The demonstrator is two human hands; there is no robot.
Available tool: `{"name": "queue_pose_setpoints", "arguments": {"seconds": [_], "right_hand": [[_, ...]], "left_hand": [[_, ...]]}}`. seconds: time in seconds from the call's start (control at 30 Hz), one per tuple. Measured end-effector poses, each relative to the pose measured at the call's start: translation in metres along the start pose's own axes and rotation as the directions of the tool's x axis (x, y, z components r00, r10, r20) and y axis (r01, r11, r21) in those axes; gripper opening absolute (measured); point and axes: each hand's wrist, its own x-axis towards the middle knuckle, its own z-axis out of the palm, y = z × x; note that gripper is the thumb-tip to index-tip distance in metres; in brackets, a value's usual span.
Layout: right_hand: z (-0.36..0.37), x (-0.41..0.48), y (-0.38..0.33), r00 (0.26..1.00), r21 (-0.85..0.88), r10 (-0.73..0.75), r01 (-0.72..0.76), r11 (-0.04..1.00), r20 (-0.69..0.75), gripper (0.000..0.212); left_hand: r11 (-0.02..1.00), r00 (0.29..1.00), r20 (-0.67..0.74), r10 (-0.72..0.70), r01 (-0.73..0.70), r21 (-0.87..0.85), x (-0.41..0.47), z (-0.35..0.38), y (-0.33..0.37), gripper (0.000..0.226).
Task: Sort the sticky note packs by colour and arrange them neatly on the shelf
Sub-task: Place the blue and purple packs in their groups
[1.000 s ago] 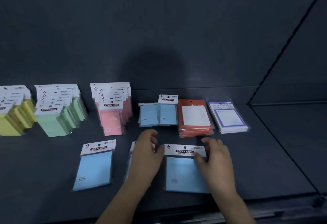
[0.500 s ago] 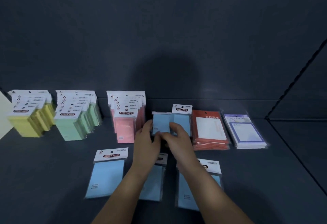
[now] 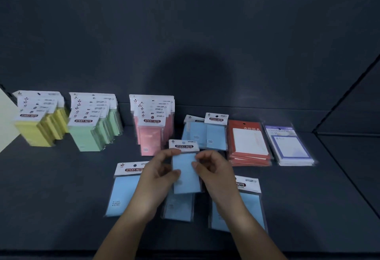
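A blue sticky note pack (image 3: 186,174) is held above the shelf (image 3: 51,198), pinched at its left edge by the left hand (image 3: 158,175) and at its right edge by the right hand (image 3: 216,174), fingers curled. Three flat blue packs (image 3: 123,195) are laid beneath and beside the hands. The back blue packs (image 3: 205,134) are stood between the pink row (image 3: 152,130) and the orange stack (image 3: 248,146).

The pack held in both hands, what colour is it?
Light blue pack, white header card; head view.

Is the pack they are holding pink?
No, the pack pinched between the left hand and right hand is light blue.
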Motion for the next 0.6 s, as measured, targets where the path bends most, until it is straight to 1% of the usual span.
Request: {"name": "queue_pose_setpoints", "arguments": {"seconds": [0.07,0.1,0.13,0.2,0.27,0.33,0.4,0.47,0.53,0.6], "right_hand": [[-0.002,-0.009,0.003,0.999,-0.091,0.029,-0.025,0.996,0.039,0.023],[-0.002,-0.014,0.006,0.999,-0.167,0.025,-0.017,0.986,0.042,0.026],[-0.002,-0.019,0.009,0.999,-0.245,0.009,0.003,0.97,0.045,0.029],[0.0,-0.027,0.014,0.998,-0.371,-0.037,0.054,0.927,0.054,0.03],[0.004,-0.03,0.02,0.996,-0.488,-0.059,0.086,0.869,0.069,0.029],[0.008,-0.031,0.025,0.994,-0.597,-0.072,0.109,0.795,0.085,0.034],[0.009,-0.031,0.026,0.991,-0.638,-0.099,0.133,0.758,0.089,0.039],[0.009,-0.031,0.023,0.99,-0.652,-0.111,0.14,0.745,0.085,0.043],[0.006,-0.028,0.019,0.99,-0.652,-0.12,0.137,0.746,0.071,0.04],[0.002,-0.019,0.013,0.989,-0.63,-0.145,0.139,0.764,0.042,0.037]], "left_hand": [[0.993,0.997,0.039,-0.069,0.065,0.095,-0.009,-0.005,-0.007,0.042],[0.981,0.996,0.038,-0.087,0.079,0.176,-0.012,-0.007,-0.011,0.04],[0.957,0.997,0.028,-0.075,0.064,0.283,-0.014,-0.009,-0.017,0.036],[0.857,0.999,0.02,0.024,-0.031,0.515,-0.018,-0.01,-0.026,0.034],[0.761,0.991,0.051,0.123,-0.127,0.636,-0.021,-0.009,-0.032,0.039],[0.705,0.984,0.08,0.162,-0.172,0.688,-0.022,-0.009,-0.037,0.04],[0.698,0.983,0.084,0.166,-0.177,0.694,-0.021,-0.01,-0.041,0.038],[0.69,0.982,0.073,0.177,-0.176,0.702,-0.019,-0.009,-0.042,0.037],[0.703,0.977,0.058,0.203,-0.187,0.686,-0.016,-0.006,-0.038,0.038],[0.712,0.967,0.071,0.243,-0.228,0.664,-0.009,0.003,-0.028,0.04]]}}
